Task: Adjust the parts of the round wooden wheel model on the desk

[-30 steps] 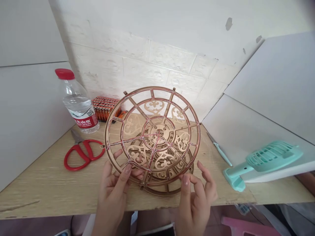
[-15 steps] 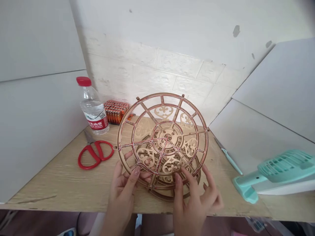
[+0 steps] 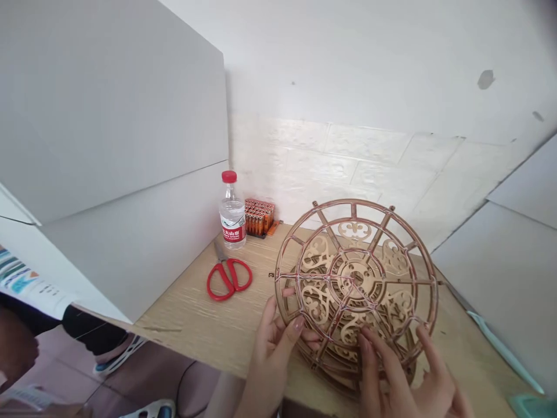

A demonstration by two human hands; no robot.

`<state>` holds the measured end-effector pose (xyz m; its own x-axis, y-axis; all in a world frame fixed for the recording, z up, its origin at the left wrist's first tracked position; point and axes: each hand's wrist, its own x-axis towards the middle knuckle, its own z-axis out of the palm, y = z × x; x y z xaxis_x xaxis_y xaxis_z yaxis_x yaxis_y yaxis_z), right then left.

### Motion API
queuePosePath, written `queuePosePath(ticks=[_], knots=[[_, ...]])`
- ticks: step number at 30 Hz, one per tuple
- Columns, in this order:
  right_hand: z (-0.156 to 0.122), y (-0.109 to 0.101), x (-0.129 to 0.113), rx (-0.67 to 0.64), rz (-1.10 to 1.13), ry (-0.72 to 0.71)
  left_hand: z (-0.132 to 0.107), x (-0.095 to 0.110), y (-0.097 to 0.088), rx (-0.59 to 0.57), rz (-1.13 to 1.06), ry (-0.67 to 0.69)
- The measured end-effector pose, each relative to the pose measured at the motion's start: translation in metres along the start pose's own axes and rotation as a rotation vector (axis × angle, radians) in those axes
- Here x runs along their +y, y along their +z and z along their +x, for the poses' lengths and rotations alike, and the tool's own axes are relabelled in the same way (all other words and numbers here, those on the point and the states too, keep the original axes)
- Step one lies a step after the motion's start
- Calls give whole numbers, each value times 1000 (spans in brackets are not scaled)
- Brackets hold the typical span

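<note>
A round, gold-brown spoked frame (image 3: 353, 210) is tilted up in front of me, with thin reddish and pale wires running along its rings and spokes. My left hand (image 3: 278, 342) grips its lower left rim, thumb in front and fingers behind. At the lower right, my right hand (image 3: 400, 360) is closed on the frame, thumb and index pressed together near the inner ring and another finger at the outer rim. Whether a wire lies in that pinch is hidden. Behind the frame sit gold scroll-patterned pieces (image 3: 317, 302) and another dark ring, partly covered.
Red-handled scissors (image 3: 228, 278) lie left of the frame on the wooden table (image 3: 195, 307). Behind them stand a water bottle (image 3: 233, 217) and a block of orange batteries (image 3: 260, 217). A turquoise-handled knife (image 3: 505, 351) lies at right. Another person's leg (image 3: 93, 331) shows below left.
My view has swung left, so the bottle, scissors and frame appear farther right and the turquoise fan is mostly out of view. Both hands stay on the frame.
</note>
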<state>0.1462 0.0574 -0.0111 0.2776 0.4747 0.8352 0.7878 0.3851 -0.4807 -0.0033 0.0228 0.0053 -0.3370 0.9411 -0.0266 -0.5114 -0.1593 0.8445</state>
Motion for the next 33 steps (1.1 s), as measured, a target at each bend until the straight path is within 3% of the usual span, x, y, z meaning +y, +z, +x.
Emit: queuePosePath(ticks=[5, 8, 17, 33], knots=[[3, 3, 1, 50, -124, -150, -2, 1, -1, -49, 41, 18], [1, 6, -1, 89, -168, -133, -4, 4, 1, -81, 32, 26], [-10, 13, -10, 117, -143, -80, -7, 5, 3, -28, -15, 15], [-6, 2, -1, -74, 144, -17, -5, 10, 9, 66, -110, -2]])
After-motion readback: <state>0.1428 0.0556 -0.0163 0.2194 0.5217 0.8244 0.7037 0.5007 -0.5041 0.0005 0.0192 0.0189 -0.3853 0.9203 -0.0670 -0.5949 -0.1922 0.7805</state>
